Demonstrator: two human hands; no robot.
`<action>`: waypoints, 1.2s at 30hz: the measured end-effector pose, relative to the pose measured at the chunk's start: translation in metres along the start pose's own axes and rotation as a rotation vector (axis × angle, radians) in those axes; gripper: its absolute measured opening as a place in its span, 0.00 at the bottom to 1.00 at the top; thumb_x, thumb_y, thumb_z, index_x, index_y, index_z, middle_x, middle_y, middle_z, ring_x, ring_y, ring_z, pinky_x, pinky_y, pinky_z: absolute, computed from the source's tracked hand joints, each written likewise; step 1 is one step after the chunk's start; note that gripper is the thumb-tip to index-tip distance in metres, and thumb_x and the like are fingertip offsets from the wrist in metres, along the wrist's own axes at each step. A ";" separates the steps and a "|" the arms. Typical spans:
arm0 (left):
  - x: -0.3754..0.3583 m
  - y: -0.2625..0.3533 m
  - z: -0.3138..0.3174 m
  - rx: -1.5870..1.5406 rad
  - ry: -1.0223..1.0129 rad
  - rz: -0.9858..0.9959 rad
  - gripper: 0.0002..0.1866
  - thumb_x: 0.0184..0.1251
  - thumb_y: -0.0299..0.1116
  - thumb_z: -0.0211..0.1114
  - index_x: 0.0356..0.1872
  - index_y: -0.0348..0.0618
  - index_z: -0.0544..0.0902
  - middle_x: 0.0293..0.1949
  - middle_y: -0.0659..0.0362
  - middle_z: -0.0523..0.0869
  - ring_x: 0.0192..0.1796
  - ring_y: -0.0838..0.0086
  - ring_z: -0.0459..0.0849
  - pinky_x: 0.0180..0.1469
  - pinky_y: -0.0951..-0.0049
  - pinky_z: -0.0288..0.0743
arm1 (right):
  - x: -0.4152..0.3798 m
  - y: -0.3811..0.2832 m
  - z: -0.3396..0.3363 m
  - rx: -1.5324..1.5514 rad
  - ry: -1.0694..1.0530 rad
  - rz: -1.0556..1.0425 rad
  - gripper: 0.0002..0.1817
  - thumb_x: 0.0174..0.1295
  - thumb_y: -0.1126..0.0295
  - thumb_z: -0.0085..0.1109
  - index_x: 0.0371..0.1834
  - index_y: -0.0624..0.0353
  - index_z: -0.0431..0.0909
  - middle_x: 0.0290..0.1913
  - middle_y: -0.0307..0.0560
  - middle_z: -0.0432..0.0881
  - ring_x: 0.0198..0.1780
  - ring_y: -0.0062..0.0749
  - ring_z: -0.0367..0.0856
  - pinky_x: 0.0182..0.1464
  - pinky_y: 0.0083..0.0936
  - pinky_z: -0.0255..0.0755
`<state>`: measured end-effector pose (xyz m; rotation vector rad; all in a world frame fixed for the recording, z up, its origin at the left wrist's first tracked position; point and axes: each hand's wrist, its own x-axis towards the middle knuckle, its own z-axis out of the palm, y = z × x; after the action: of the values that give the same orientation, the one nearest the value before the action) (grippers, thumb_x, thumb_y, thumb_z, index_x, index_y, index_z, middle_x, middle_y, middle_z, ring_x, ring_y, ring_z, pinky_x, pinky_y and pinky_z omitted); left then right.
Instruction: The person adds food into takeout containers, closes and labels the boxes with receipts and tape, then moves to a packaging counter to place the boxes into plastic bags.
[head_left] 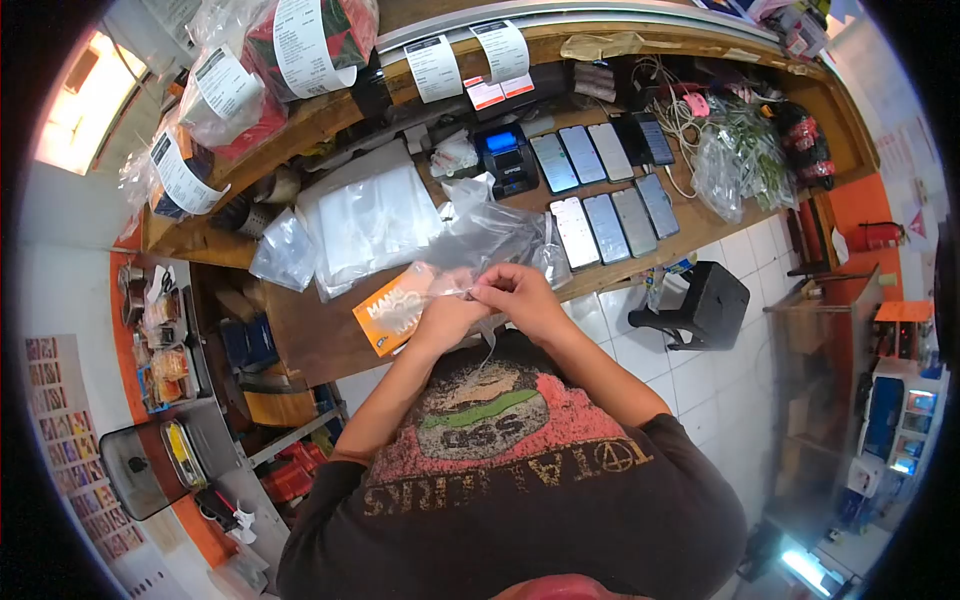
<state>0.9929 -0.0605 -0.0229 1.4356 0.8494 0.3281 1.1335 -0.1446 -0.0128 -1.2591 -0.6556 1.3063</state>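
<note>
At the front edge of the wooden counter, my left hand (452,318) and my right hand (522,297) meet with fingers pinched together. Between them is gathered thin, clear plastic bag (458,280), and a strip of it hangs down toward my shirt. Just left of my hands lies an orange box (392,308) with white "MANGO" lettering; the plastic seems to cover part of it. Beyond my fingers, loose grey plastic bags (485,235) lie crumpled. My fingers hide the exact spot where the plastic is pinched.
A stack of clear bags (370,215) lies on the counter. A small black printer (506,160) and several phones (592,225) stand behind and right. Labelled parcels (225,85) sit on the upper shelf. A black stool (700,305) is on the right.
</note>
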 end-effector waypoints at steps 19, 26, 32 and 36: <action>0.012 -0.045 -0.065 -1.165 0.241 -0.127 0.01 0.75 0.28 0.57 0.42 0.44 0.76 0.36 0.60 0.83 0.38 0.71 0.84 0.45 0.65 0.83 | -0.011 0.029 -0.057 -0.064 0.131 -0.158 0.11 0.60 0.81 0.63 0.35 0.54 0.70 0.32 0.32 0.75 0.31 0.14 0.73 0.29 0.17 0.66; -0.005 -0.001 -0.046 -0.881 0.251 0.080 0.18 0.67 0.19 0.57 0.21 0.52 0.62 0.25 0.63 0.77 0.26 0.79 0.76 0.33 0.72 0.79 | 0.003 0.011 -0.071 0.121 0.621 -0.391 0.09 0.59 0.85 0.58 0.35 0.57 0.71 0.25 0.31 0.70 0.22 0.11 0.64 0.22 0.15 0.56; 0.010 -0.031 -0.068 -0.756 0.406 0.182 0.18 0.67 0.18 0.59 0.22 0.50 0.63 0.24 0.65 0.74 0.26 0.84 0.73 0.34 0.81 0.75 | -0.001 0.026 -0.073 -0.245 0.812 -0.599 0.07 0.62 0.79 0.62 0.43 0.63 0.79 0.27 0.30 0.71 0.30 0.10 0.65 0.33 0.11 0.60; 0.000 -0.013 -0.054 -0.043 0.399 0.279 0.13 0.63 0.19 0.64 0.31 0.43 0.67 0.23 0.68 0.72 0.27 0.81 0.72 0.32 0.75 0.71 | 0.010 0.034 -0.087 -0.137 0.695 -0.508 0.09 0.61 0.71 0.68 0.42 0.62 0.82 0.26 0.35 0.71 0.32 0.19 0.72 0.33 0.21 0.65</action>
<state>0.9527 -0.0235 -0.0301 1.4729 0.9519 0.8611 1.2037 -0.1675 -0.0700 -1.4244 -0.5107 0.3667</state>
